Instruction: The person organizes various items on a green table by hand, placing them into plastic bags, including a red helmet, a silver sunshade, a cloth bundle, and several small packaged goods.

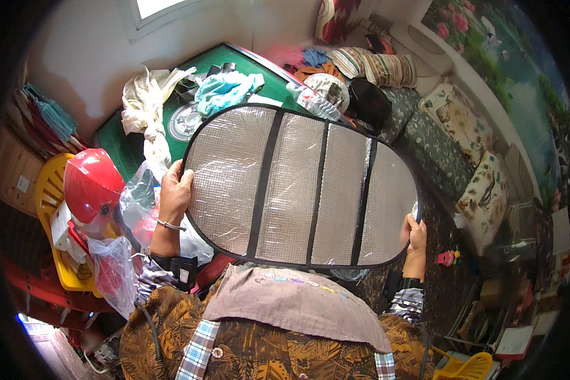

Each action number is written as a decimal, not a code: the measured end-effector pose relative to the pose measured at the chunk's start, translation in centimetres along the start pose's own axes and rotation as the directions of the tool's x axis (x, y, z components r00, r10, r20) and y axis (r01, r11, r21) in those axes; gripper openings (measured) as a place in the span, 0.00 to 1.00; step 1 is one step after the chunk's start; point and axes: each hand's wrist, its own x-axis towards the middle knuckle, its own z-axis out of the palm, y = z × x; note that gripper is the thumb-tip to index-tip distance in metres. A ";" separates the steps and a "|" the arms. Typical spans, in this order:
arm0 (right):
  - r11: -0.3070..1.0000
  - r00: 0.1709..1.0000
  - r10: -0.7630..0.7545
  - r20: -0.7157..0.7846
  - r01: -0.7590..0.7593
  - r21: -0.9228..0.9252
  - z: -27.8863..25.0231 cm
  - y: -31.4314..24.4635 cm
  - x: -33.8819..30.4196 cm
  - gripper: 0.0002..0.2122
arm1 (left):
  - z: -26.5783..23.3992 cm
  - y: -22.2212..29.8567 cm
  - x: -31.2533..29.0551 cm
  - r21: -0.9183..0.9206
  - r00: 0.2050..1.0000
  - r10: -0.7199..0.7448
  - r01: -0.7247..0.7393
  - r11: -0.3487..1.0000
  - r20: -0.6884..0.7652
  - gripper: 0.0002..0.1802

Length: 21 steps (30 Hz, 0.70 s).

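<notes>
A silver reflective sunshade (291, 190) with rounded ends, black edging and several black cross bands is spread flat in front of me. My left hand (176, 188) grips its left edge, thumb on the face toward me. At the far end, my right hand (415, 233) pinches the lower right edge. The sunshade is held up off any surface and tilts slightly down to the right. It hides the near part of the green table (244, 60) behind it.
On the table lie a cream cloth (144, 104), a turquoise cloth (228, 92) and a clear plastic bottle (313, 101). A red helmet (95, 183) and plastic bags (114, 259) rest on a yellow chair (49, 190) at left. A sofa (434, 142) with cushions stands at right.
</notes>
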 end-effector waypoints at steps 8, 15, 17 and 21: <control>0.998 0.997 -0.065 0.033 0.065 -0.024 5.4 -2.3 -1.1 0.08 | 1.4 0.5 0.0 -0.068 0.993 -0.007 0.015 0.998 0.121 0.14; 0.933 0.888 -0.068 0.456 0.218 -0.285 16.6 -9.9 -5.4 0.20 | 5.3 3.6 -1.9 -0.043 0.973 0.072 -0.064 0.997 0.218 0.14; 0.934 0.663 -0.076 0.745 0.309 -0.181 19.7 -9.5 -5.9 0.26 | 5.4 4.1 -2.2 -0.037 0.975 0.100 -0.094 0.995 0.199 0.14; 0.716 0.430 -0.045 0.902 0.643 -0.271 25.5 -5.8 -5.8 0.20 | 4.8 4.2 -2.3 0.020 0.986 0.086 -0.090 0.996 0.146 0.13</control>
